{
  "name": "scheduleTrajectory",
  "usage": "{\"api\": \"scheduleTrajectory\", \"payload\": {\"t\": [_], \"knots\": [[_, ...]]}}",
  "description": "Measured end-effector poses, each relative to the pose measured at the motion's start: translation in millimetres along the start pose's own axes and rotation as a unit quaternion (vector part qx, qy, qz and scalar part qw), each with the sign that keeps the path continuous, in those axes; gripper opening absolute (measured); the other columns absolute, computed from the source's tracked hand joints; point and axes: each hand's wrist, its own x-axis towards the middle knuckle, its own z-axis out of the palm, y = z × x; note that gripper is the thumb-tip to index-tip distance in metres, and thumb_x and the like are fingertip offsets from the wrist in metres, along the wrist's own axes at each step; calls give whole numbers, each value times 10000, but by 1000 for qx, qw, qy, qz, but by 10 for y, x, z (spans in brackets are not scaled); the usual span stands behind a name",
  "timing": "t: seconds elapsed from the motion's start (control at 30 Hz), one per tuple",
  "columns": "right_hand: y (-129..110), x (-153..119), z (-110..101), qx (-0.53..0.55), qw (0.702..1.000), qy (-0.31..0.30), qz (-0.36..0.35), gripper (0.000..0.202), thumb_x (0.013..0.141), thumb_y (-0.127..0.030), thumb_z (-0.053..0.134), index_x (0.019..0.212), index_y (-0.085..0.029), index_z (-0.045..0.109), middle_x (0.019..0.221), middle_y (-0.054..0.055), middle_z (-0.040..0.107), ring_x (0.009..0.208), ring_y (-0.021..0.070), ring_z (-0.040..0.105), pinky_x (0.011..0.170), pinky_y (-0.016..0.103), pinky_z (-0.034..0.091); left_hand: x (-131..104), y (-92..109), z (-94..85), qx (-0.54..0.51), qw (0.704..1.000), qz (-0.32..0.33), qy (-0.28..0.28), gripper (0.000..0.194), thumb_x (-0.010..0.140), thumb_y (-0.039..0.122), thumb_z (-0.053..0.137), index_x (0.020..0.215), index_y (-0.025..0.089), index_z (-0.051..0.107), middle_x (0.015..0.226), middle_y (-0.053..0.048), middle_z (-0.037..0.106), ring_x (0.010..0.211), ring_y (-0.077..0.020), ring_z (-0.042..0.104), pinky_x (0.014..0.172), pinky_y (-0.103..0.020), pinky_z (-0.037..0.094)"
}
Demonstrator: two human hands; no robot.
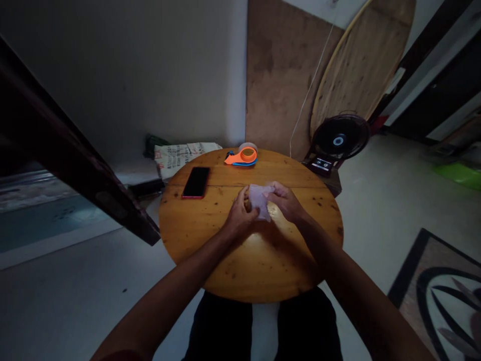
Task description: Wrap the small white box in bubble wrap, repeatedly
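Note:
Between my hands, above the middle of the round wooden table (210,260), is a small pale lilac wrapped packet (259,198) that looks like thin plastic or bubble wrap. My left hand (241,213) grips its left side, thumb across the front and fingers behind. At the upper right corner my right hand (283,200) pinches the wrap between thumb and fingers. What the wrap may contain is hidden.
An orange and blue tape dispenser (244,156) stands at the table's far edge. To the left lies a dark phone (196,182) with a red rim. Beyond the table's right edge is a black fan (340,140); a printed sack (188,154) sits behind at left.

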Motion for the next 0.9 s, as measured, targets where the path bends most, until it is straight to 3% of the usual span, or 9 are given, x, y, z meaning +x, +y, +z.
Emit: {"api": "scheduleTrajectory", "payload": {"t": [0.13, 0.33, 0.5, 0.7, 0.9], "knots": [[9, -127, -36, -11, 1000, -13, -8, 218, 720, -388, 639, 786, -216, 522, 759, -15, 572, 724, 140, 529, 700, 261, 441, 20, -15, -21, -44, 998, -7, -51, 434, 762, 236, 632, 1179, 148, 550, 1080, -79, 633, 913, -165, 620, 812, -294, 516], [6, -272, -5, -102, 992, -26, -71, 99, 774, -299, 578, 825, -214, 579, 994, 50, 667, 907, 184, 616, 838, 317, 475, 12, -1, -47, 70, 997, 13, -10, 116, 755, 217, 627, 849, 164, 584, 878, -9, 560, 827, -136, 537, 764, -253, 461], [147, -432, 56, -194, 973, -15, -123, 91, 848, -227, 523, 903, -228, 596, 1081, 71, 682, 1034, 203, 626, 922, 347, 459, -4, 38, -62, 70, 997, 26, -26, 127, 703, 162, 636, 810, 170, 567, 862, -2, 545, 821, -135, 522, 740, -237, 441], [337, -559, 121, -225, 956, 10, -191, 132, 875, -179, 500, 952, -246, 584, 1150, 90, 653, 1111, 200, 606, 963, 374, 466, -13, 76, -75, 49, 997, 50, -36, 212, 674, 215, 690, 870, 179, 619, 945, -28, 557, 886, -153, 549, 791, -261, 462], [376, -579, 112, -241, 940, 9, -239, 128, 888, -175, 496, 955, -243, 581, 1128, 93, 663, 1123, 204, 607, 975, 395, 481, -1, 139, -205, -8, 992, -37, -120, 197, 724, 238, 631, 909, 170, 634, 975, -42, 630, 887, -160, 594, 803, -283, 483]]}}
